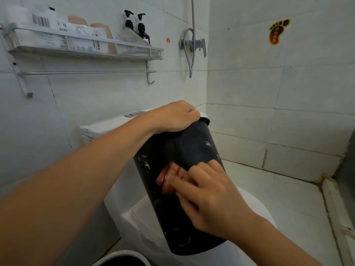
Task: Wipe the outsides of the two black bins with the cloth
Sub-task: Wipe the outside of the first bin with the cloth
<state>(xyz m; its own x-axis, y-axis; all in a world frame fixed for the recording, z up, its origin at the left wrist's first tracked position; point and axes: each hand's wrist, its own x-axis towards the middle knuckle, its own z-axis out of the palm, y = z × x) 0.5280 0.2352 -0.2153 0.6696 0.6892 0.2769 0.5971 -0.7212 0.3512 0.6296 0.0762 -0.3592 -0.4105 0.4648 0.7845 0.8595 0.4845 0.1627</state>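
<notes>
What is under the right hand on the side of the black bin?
A reddish-brown cloth shows past the fingers of the right hand, pressed against the black bin, which the left hand grips at its rim. The rest of the cloth is covered by the hand.

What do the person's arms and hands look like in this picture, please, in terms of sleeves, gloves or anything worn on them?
Both arms are bare along all that shows, with no sleeve in view on either forearm. The left hand and the right hand wear no gloves. No watch, bracelet or ring shows on either wrist or on the fingers that are visible. The right hand is slightly blurred, so fine detail there cannot be told.
</notes>
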